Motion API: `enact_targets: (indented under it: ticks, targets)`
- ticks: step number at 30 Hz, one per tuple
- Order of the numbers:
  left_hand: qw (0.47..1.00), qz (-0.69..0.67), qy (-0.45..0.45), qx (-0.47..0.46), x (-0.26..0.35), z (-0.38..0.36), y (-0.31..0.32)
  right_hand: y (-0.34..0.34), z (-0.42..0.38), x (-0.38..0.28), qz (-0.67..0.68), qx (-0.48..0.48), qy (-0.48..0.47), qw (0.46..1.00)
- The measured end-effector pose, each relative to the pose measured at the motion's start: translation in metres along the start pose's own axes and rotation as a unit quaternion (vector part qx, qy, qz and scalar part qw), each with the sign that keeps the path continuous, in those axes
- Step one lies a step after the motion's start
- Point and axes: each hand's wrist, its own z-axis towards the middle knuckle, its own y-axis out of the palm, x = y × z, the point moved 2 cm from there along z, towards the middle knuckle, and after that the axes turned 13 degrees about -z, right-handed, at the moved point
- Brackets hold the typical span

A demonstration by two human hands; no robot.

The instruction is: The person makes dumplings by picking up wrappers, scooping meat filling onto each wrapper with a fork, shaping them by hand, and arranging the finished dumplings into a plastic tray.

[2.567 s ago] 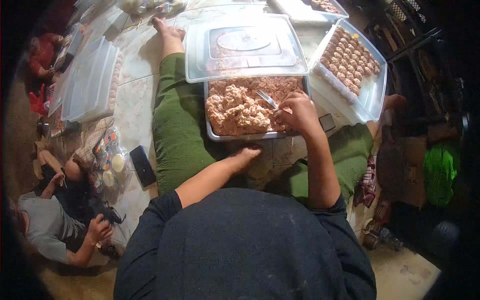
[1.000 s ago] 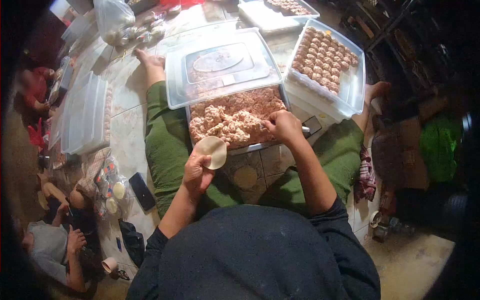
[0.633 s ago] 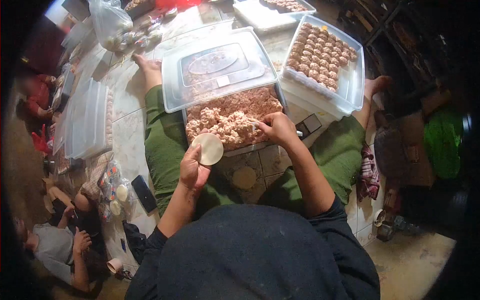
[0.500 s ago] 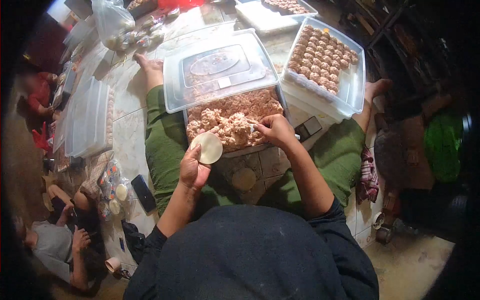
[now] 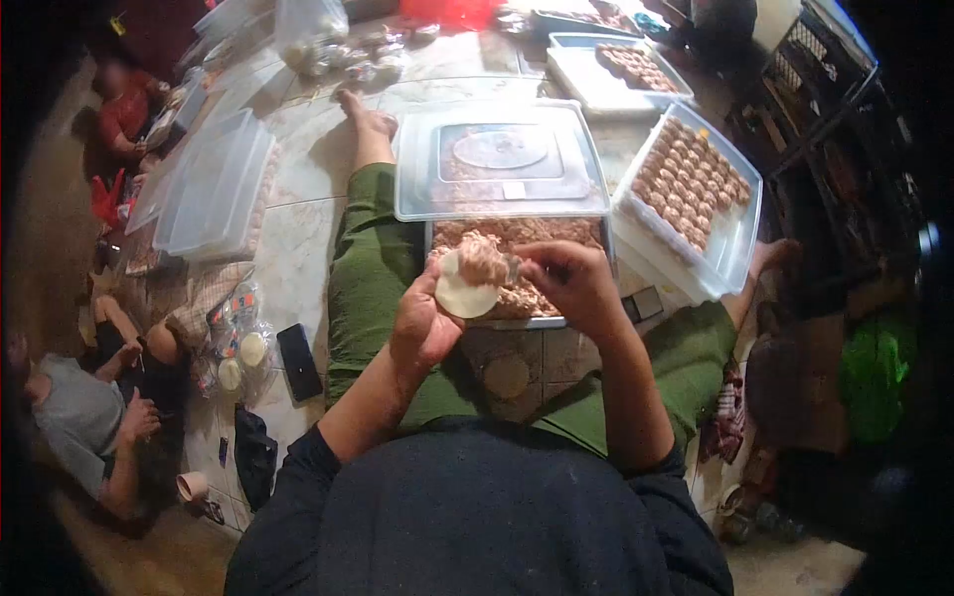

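Note:
My left hand (image 5: 422, 323) is closed on the edge of a round, pale dough wrapper (image 5: 460, 298) and holds it up. A lump of pinkish minced filling (image 5: 481, 258) rests at the wrapper's upper part, slightly blurred. With its fingers pinched, my right hand (image 5: 578, 283) grips a small utensil (image 5: 514, 268), mostly hidden, which touches the lump. Behind both hands is a tub of minced filling (image 5: 561, 233). Its far part is covered by a translucent lid (image 5: 502, 207).
To the right, a clear plastic box (image 5: 737, 260) holds rows of filled dumplings (image 5: 686, 189). A further box (image 5: 596, 96) stands behind it. On the left are stacked lidded boxes (image 5: 204, 204), a phone (image 5: 299, 363) and packaged wrappers (image 5: 238, 348). Two other people (image 5: 75, 407) sit at the left.
My right hand has lifted a lump of filling out of the tub and brought it onto the wrapper in my left hand. The view has shifted, so the scene sits lower and further right.

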Motion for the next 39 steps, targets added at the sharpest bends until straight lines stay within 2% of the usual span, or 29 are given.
enact_targets:
  ticks: [3,7,10,13,14,17,19,23,26,29,32,34,37,39]
  targets:
    - [0.997,-0.018,-0.038,-0.072,0.0,-0.007,0.009,0.008,-0.006,-0.027,-0.023,-0.004,0.018,1.0]
    - [0.997,0.026,-0.019,-0.074,0.0,-0.024,0.023,0.018,-0.005,-0.028,-0.071,0.035,-0.071,0.994]
    - [0.994,0.064,-0.01,-0.088,0.002,-0.025,0.012,0.002,-0.003,-0.037,-0.15,-0.011,-0.061,0.987]
    - [0.999,0.001,0.022,-0.037,0.01,-0.014,0.003,-0.013,0.0,-0.037,-0.218,-0.001,-0.072,0.973]
    - [0.996,0.014,0.029,-0.077,0.016,-0.007,-0.006,-0.02,0.001,-0.042,-0.23,0.005,-0.064,0.971]
    - [0.997,0.045,0.05,-0.024,0.022,-0.017,0.014,-0.02,0.001,-0.049,-0.135,0.092,-0.084,0.983]
    - [0.997,0.02,0.023,-0.07,0.014,-0.016,0.014,-0.007,-0.001,-0.06,-0.079,0.097,-0.134,0.983]
    - [0.995,-0.004,0.011,-0.097,0.009,-0.016,-0.001,0.023,-0.01,-0.041,-0.092,0.031,-0.087,0.991]
    - [0.994,-0.006,0.011,-0.108,0.01,-0.023,0.006,0.018,-0.012,-0.039,-0.1,0.026,-0.108,0.989]
    - [0.995,0.025,0.046,-0.08,0.017,-0.011,-0.006,0.003,-0.015,-0.045,-0.158,0.037,-0.077,0.984]
    - [0.984,0.114,0.051,-0.123,0.016,-0.023,0.013,-0.004,-0.013,-0.057,-0.139,0.117,-0.072,0.981]
    - [0.975,0.172,0.047,-0.135,0.006,-0.021,0.005,0.002,-0.013,-0.052,-0.136,0.102,-0.085,0.982]
    - [0.975,0.125,0.016,-0.184,0.005,-0.022,-0.001,0.009,-0.016,-0.033,-0.139,0.07,-0.068,0.986]
    - [0.984,0.087,0.007,-0.155,0.006,-0.023,0.002,0.008,-0.016,-0.025,-0.149,0.052,-0.06,0.986]
